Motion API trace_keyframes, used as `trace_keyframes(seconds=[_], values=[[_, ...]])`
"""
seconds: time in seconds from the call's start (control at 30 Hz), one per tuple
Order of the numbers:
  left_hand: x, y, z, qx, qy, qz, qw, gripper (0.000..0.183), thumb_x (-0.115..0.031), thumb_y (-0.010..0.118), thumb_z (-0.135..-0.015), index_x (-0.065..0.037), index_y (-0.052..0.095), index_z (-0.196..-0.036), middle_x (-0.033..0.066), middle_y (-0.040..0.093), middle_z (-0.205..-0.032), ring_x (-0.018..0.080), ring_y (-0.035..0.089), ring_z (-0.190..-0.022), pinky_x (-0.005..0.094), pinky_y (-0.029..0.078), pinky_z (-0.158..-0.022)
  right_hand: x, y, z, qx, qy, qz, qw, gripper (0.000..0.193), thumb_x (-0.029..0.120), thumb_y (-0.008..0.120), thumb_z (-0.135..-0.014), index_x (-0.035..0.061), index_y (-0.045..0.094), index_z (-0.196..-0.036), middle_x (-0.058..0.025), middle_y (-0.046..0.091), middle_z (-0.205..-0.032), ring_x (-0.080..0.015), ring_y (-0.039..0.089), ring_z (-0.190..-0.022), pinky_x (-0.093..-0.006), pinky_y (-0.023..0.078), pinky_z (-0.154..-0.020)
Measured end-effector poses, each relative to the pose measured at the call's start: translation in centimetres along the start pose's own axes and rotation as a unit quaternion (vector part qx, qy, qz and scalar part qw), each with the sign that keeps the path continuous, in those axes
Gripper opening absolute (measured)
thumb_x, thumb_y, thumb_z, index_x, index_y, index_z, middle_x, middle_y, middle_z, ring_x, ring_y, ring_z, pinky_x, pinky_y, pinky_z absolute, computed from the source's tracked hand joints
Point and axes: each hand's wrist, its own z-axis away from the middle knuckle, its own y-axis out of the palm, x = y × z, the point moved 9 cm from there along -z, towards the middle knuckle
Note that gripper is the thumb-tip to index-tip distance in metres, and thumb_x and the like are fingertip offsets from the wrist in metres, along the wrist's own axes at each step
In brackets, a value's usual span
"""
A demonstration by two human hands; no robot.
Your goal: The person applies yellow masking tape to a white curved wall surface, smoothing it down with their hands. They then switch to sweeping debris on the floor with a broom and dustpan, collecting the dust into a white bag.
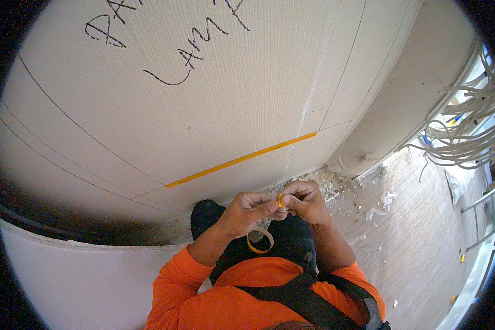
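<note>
In front of my lap, my left hand (250,213) and my right hand (307,203) meet, fingers pinched. A small bit of yellow tape (281,201) shows between their fingertips. My right thumb and forefinger grip it, and the left fingertips press against its other side. Just below my left hand is a tape roll (260,247), a ring with a tan inner face and yellow edge. Whether it hangs from the hand or rests on my leg I cannot tell. Ahead, a straight strip of yellow tape (242,160) sticks along a pencil line on the pale wall panel (214,115).
Black handwriting and thin pencil lines mark the panel. Rubble (335,181) lies at its foot, and crumpled clear plastic (380,207) on the wood-look floor (407,247). Coiled pale cables (467,146) hang at the right. A white surface (82,280) is at lower left.
</note>
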Motion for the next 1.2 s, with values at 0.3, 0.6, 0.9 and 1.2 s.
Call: trace_keyframes(seconds=[0.3, 0.6, 0.9, 1.2], values=[[0.5, -0.7, -0.1, -0.03, 0.0, 0.027, 0.999, 0.025, -0.014, 0.059, -0.092, 0.009, 0.061, -0.104, 0.0147, 0.066, -0.098, 0.0212, 0.066, -0.09, 0.0318, 0.054, -0.085, -0.3, -0.4, -0.3, -0.009, 0.008, 0.02, 1.0, 0.013, 0.014, 0.067, -0.086, 0.003, 0.067, -0.08, 0.0004, 0.063, -0.067, -0.0052, 0.053, -0.057, -0.0209, 0.042, -0.05], [-2.9, -0.1, 0.7, -0.076, 0.042, -0.166, 0.982, 0.028, -0.013, 0.057, -0.093, 0.01, 0.059, -0.109, 0.0138, 0.066, -0.097, 0.0184, 0.066, -0.088, 0.0292, 0.054, -0.081, -0.3, -0.9, -0.5, -0.045, -0.033, 0.101, 0.993, 0.013, 0.012, 0.067, -0.086, 0.0001, 0.069, -0.083, -0.0032, 0.067, -0.073, -0.0095, 0.06, -0.065, -0.0254, 0.049, -0.061], [-2.3, -0.6, 0.5, -0.068, 0.053, -0.177, 0.98, 0.026, -0.012, 0.056, -0.093, 0.008, 0.061, -0.108, 0.0122, 0.067, -0.096, 0.0149, 0.065, -0.084, 0.0261, 0.053, -0.076, 0.3, -0.7, -0.3, -0.046, -0.017, 0.1, 0.994, 0.013, 0.013, 0.067, -0.085, -0.0001, 0.069, -0.084, -0.0046, 0.068, -0.074, -0.0097, 0.061, -0.067, -0.0254, 0.05, -0.062], [-3.6, 0.6, 0.7, -0.079, 0.109, -0.252, 0.958, 0.023, -0.018, 0.051, -0.094, 0.004, 0.057, -0.1, 0.0075, 0.063, -0.086, 0.0138, 0.064, -0.07, 0.0268, 0.053, -0.066, 0.0, -0.5, -0.6, -0.029, -0.043, 0.129, 0.99, 0.011, 0.01, 0.066, -0.086, -0.0012, 0.066, -0.086, -0.0034, 0.064, -0.078, -0.0096, 0.058, -0.071, -0.0233, 0.046, -0.063]])
